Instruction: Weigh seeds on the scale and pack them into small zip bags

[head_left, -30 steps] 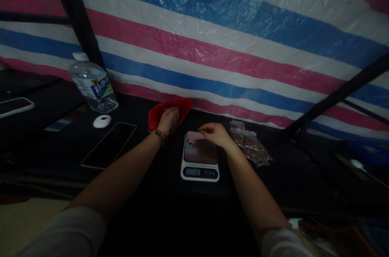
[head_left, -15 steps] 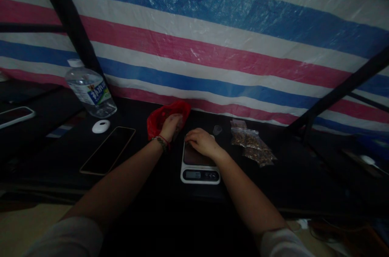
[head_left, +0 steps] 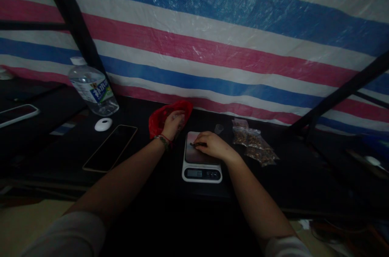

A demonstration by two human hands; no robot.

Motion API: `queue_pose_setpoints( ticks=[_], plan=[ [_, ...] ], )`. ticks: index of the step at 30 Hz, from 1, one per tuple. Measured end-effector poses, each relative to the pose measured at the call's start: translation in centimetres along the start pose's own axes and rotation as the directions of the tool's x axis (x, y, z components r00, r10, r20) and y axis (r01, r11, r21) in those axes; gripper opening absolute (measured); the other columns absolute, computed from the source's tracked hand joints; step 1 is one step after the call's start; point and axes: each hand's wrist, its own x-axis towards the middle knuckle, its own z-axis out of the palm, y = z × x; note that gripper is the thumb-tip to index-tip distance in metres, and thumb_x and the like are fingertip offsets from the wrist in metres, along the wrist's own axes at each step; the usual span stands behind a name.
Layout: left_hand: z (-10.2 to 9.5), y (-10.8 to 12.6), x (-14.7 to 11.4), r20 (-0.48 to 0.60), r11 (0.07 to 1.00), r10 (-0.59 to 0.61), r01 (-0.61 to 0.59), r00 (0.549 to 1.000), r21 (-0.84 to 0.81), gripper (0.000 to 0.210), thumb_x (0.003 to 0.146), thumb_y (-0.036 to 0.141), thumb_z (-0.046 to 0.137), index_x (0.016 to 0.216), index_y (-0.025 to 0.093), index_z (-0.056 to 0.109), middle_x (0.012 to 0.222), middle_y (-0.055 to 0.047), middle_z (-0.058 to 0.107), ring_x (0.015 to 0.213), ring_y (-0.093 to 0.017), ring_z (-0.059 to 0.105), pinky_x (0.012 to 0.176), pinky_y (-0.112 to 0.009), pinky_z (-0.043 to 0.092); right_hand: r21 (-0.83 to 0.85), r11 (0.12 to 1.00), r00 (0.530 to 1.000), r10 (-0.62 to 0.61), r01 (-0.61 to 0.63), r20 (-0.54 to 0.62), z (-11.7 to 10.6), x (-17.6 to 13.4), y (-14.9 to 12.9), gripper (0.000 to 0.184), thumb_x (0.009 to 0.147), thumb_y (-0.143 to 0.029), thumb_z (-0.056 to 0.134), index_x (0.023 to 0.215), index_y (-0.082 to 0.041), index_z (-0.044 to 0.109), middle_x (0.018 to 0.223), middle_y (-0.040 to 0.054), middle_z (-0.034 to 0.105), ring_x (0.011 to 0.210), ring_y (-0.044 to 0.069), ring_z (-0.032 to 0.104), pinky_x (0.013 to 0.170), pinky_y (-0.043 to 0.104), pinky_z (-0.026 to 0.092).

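Note:
My left hand (head_left: 173,124) reaches into the mouth of a red plastic bag (head_left: 155,120), its fingers curled inward. Whatever those fingers hold, if anything, is too dark to make out. Over the plate of a white digital scale (head_left: 186,164), my right hand (head_left: 214,144) pinches a small dark twig-like piece (head_left: 194,144) between thumb and fingertips. The scale's display is lit, but I cannot read it surely. Several clear zip bags (head_left: 261,152) of brown dried bits lie to the right of the scale. A small clear plastic cup (head_left: 219,128) stands just behind my right hand.
To the left are a black-screened phone (head_left: 111,147), a white oval case (head_left: 103,124) and a clear bottle (head_left: 94,89). Another phone (head_left: 18,114) lies farther left. Dark metal bars (head_left: 74,18) slant up at both sides before a striped plastic sheet (head_left: 194,42).
My right hand has shifted right across the scale, uncovering more of its plate and showing the dark piece in its fingers. My left hand stays at the red bag.

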Motion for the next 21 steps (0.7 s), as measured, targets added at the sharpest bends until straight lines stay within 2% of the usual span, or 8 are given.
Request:
queue_pose_setpoints(
  ticks=[4,9,13,21],
  plan=[
    [0.1,0.0,-0.4,0.039,0.981,0.097,-0.102,0.995,0.168,0.026,0.068,0.027,0.067,0.090,0.015,0.064,0.055,0.004,0.051,0.043,-0.005,0.042,0.041,-0.018,0.031,-0.035,0.999,1.000,-0.009,0.010,0.016,0.1,0.3,-0.6,0.017,0.082,-0.016,0.059,0.094,-0.017,0.070,0.095,0.0063,0.068,0.092,0.016,0.060,0.087,0.029,0.043],
    [0.2,0.2,-0.7,0.071,0.960,0.133,-0.146,0.989,0.240,0.027,0.070,0.029,0.065,0.093,0.015,0.064,0.059,0.003,0.054,0.045,-0.006,0.043,0.042,-0.019,0.031,-0.078,0.996,0.999,0.034,-0.032,0.028,-0.1,0.4,-1.4,0.013,0.081,-0.016,0.059,0.088,-0.017,0.070,0.091,0.0059,0.067,0.088,0.016,0.060,0.083,0.027,0.044],
    [0.2,0.2,-0.8,0.115,0.948,0.155,-0.181,0.981,0.261,0.027,0.071,0.030,0.065,0.094,0.016,0.065,0.066,0.000,0.058,0.050,-0.008,0.046,0.045,-0.020,0.033,-0.073,0.996,0.998,0.059,-0.058,0.015,-0.1,0.3,-1.4,0.014,0.079,-0.013,0.060,0.088,-0.017,0.069,0.090,0.0058,0.067,0.088,0.016,0.060,0.081,0.026,0.044],
    [0.3,-0.1,-1.0,0.153,0.945,0.126,-0.165,0.980,0.284,0.029,0.070,0.027,0.064,0.097,0.018,0.064,0.061,0.002,0.056,0.045,-0.008,0.043,0.043,-0.019,0.030,-0.078,0.995,0.998,0.065,-0.066,-0.012,0.3,0.3,-1.2,0.016,0.075,-0.008,0.058,0.083,-0.017,0.068,0.087,0.0051,0.066,0.087,0.016,0.060,0.082,0.028,0.044]
  ],
)
